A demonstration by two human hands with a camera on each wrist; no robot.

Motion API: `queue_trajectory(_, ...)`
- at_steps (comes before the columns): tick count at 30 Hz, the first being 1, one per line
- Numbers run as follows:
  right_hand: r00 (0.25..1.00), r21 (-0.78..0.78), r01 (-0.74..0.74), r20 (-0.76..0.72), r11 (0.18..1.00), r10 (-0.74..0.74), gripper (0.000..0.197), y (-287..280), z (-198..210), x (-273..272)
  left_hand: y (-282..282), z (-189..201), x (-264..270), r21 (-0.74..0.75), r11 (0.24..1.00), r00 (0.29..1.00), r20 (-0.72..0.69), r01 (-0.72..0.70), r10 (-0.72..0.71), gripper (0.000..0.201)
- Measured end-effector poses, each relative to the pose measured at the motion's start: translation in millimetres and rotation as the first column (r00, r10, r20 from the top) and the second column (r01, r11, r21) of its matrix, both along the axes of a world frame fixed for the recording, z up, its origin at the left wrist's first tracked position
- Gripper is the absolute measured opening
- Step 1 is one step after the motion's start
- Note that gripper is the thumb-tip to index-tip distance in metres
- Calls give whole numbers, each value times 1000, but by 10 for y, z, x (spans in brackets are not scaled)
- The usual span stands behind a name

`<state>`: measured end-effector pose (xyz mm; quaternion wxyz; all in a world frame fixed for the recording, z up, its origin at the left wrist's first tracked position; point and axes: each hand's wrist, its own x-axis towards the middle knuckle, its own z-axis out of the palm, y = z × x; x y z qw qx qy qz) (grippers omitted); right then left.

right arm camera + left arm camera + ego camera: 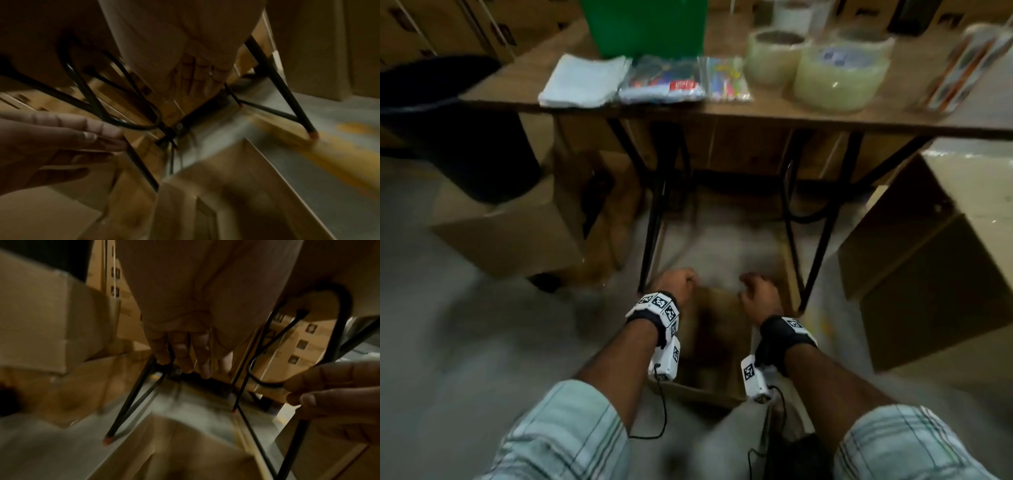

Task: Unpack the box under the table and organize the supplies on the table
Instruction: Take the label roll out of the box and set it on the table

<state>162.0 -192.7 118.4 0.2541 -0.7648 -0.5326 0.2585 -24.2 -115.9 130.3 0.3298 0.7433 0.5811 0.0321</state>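
An open brown cardboard box (710, 346) stands on the floor at the table's front edge, between the black table legs (650, 233). Both my hands hang over its far end, and the picture is blurred. My left hand (676, 284) is above the box's left side with its fingers (185, 356) loose, holding nothing. My right hand (758, 293) is above the right side, fingers (197, 73) loosely curled and empty. What is inside the box cannot be made out. On the wooden table (756, 114) lie folded white cloths (585, 80), plastic packets (661, 80) and clear tape rolls (839, 75).
A green bag (647, 24) stands at the table's back. Large cardboard boxes sit on the floor to the left (517, 233) and to the right (935, 257). A black bin (448, 130) is at the far left. More cartons are stacked behind the table.
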Motion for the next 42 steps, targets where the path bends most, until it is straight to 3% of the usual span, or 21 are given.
queue_trajectory(4, 995, -328, 36, 96, 944, -4, 46, -135, -808, -132, -149, -698, -270, -102, 994, 995, -94, 27, -36, 30)
queue_trajectory(7, 993, -473, 32, 114, 880, 25, 45, -229, -1224, -173, -191, -1138, -383, -196, 981, 969, -243, -7, -41, 32)
queue_trajectory(9, 988, -503, 67, 154, 862, 13, 38, -237, -1298, -203, -216, -1317, -407, -204, 975, 946, -325, -82, 11, 34)
queue_trajectory(11, 963, -435, 126, 271, 892, -4, 38, -216, -1373, -223, -206, -1413, -394, -162, 971, 914, -393, -177, 101, 40)
queue_trajectory(14, 947, -452, 204, 317, 868, -58, 45, -214, -1475, -184, -142, -1497, -357, -190, 949, 885, -441, -253, 148, 41)
queue_trajectory(19, 959, -561, 204, 279, 802, -49, 37, -126, -1594, -59, 0, -1589, -357, -167, 959, 880, -456, -231, 133, 31)
queue_trajectory(25, 965, -471, 217, 236, 855, -115, 39, 181, -1481, 113, 299, -1457, -293, -90, 987, 926, -366, -135, 93, 27)
queue_trajectory(31, 986, -448, 84, 166, 890, -10, 49, 578, -1466, 335, 591, -1321, -264, -78, 984, 956, -260, -162, 136, 38)
queue_trajectory(36, 994, -474, -46, 69, 879, 89, 64, 691, -1426, 376, 644, -1359, -234, -120, 992, 976, -216, -49, 22, 48)
queue_trajectory(39, 956, -463, -85, 212, 882, 203, 56, 570, -1365, 228, 572, -1394, -181, -194, 981, 956, -288, 9, -65, 48)
queue_trajectory(42, 834, -451, -259, 342, 854, 434, 45, 423, -1294, 33, 410, -1328, -135, -237, 966, 908, -375, 104, -189, 67)
